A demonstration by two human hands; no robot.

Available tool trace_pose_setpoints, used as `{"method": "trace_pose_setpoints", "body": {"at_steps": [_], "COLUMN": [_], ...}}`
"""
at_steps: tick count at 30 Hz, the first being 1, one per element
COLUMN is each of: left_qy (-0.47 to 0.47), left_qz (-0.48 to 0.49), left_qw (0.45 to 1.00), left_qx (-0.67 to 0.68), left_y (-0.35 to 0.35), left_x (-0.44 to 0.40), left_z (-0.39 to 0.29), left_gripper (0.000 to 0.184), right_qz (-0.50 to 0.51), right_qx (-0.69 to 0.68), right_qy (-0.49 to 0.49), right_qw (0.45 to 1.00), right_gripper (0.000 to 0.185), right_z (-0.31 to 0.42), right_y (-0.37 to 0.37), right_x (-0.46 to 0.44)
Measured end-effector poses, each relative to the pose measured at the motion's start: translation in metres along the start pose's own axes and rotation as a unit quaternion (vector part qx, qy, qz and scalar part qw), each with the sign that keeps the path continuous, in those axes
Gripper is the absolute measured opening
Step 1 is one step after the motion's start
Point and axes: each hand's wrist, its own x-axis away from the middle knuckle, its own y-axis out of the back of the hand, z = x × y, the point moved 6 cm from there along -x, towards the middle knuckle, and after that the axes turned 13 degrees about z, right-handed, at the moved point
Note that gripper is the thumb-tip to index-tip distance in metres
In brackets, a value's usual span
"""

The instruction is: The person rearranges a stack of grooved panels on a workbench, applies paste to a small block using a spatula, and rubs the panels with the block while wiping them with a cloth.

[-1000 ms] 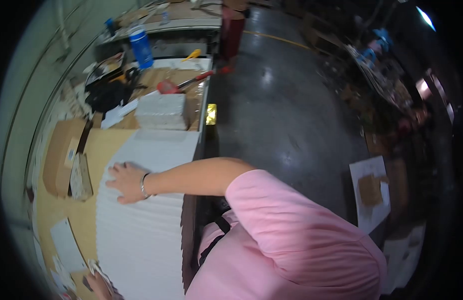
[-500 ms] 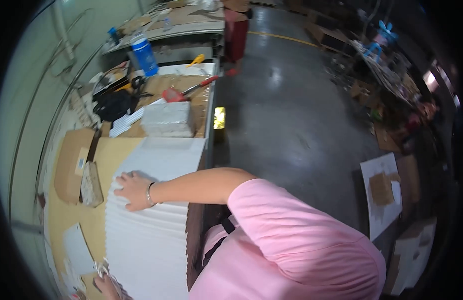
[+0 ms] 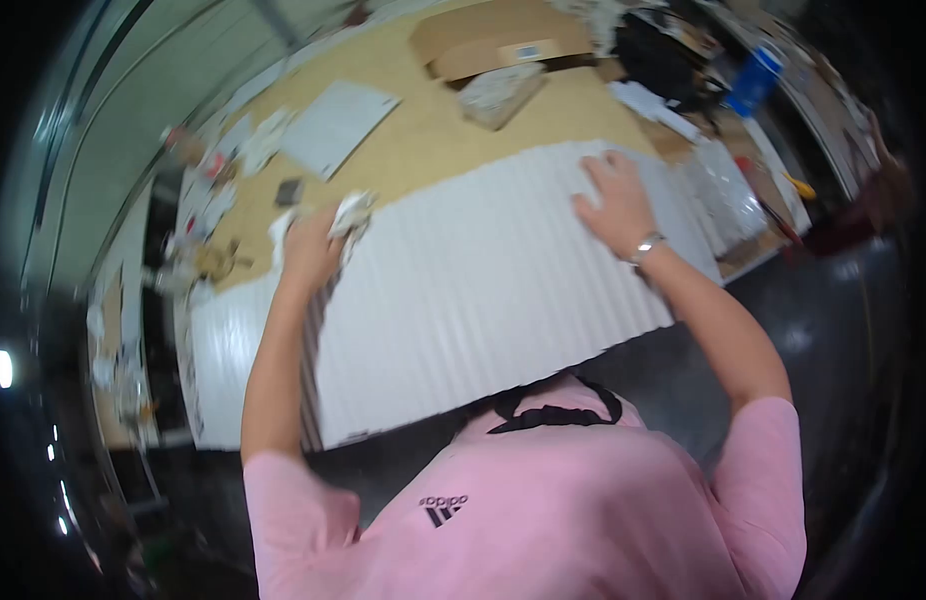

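We have our right hand (image 3: 619,208) spread on the ridged white sheet (image 3: 473,290) — our left hand (image 3: 311,245) grips a crumpled white cloth (image 3: 356,207) near the sheet's edge.

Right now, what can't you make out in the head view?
All head view:
Palm of the left hand: hidden by the hand's back; grip on the crumpled white material unclear.
Tabletop beneath the white rippled sheet: covered by it.
Print on the label of the cardboard box: too small.
Any lettering on the blue bottle: blurred.
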Motion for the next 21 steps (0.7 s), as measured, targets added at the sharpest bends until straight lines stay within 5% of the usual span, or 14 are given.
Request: {"method": "trace_pose_setpoints", "body": {"at_steps": [1, 3, 6, 8, 10, 11, 13, 16, 18, 21], "left_qy": [0.088, 0.143, 0.169, 0.184, 0.072, 0.061, 0.036, 0.018, 0.17, 0.2], "left_qz": [0.043, -0.034, -0.101, -0.04, 0.012, 0.03, 0.111, 0.025, 0.107, 0.048], "left_qw": [0.995, 0.988, 0.976, 0.959, 0.979, 0.997, 0.993, 0.999, 0.977, 0.977], "left_qx": [0.001, -0.056, 0.09, 0.212, 0.189, 0.048, -0.014, -0.035, 0.075, 0.048], "left_y": [0.002, 0.025, 0.079, 0.087, 0.066, 0.046, 0.019, 0.007, 0.009, 0.009], "left_x": [-0.013, -0.022, 0.022, 0.063, 0.091, 0.104, 0.106, 0.064, 0.022, -0.011], "left_z": [0.014, 0.039, 0.046, 0.021, -0.005, -0.015, -0.045, -0.008, 0.023, 0.062], "left_gripper": [0.034, 0.033, 0.032, 0.032, 0.04, 0.043, 0.045, 0.045, 0.042, 0.036], "right_qz": [0.002, 0.001, 0.001, 0.004, 0.007, 0.009, 0.01, 0.007, 0.005, 0.006], "right_qx": [-0.003, 0.003, 0.022, 0.018, 0.016, 0.017, 0.019, 0.029, 0.031, 0.043], "right_qy": [0.008, 0.018, 0.014, 0.012, 0.009, 0.009, 0.011, 0.021, 0.024, 0.029], "right_qw": [1.0, 1.0, 1.0, 1.0, 1.0, 1.0, 1.0, 0.999, 0.999, 0.999], "right_gripper": [0.055, 0.052, 0.05, 0.051, 0.051, 0.051, 0.051, 0.051, 0.051, 0.051], "right_z": [0.003, 0.004, 0.011, 0.013, 0.011, 0.011, 0.012, 0.01, 0.009, 0.005], "right_y": [0.005, 0.009, 0.007, 0.008, 0.008, 0.008, 0.006, 0.004, 0.003, 0.003], "right_x": [0.002, 0.003, 0.005, 0.005, 0.004, 0.003, 0.003, 0.0, 0.001, 0.001]}}
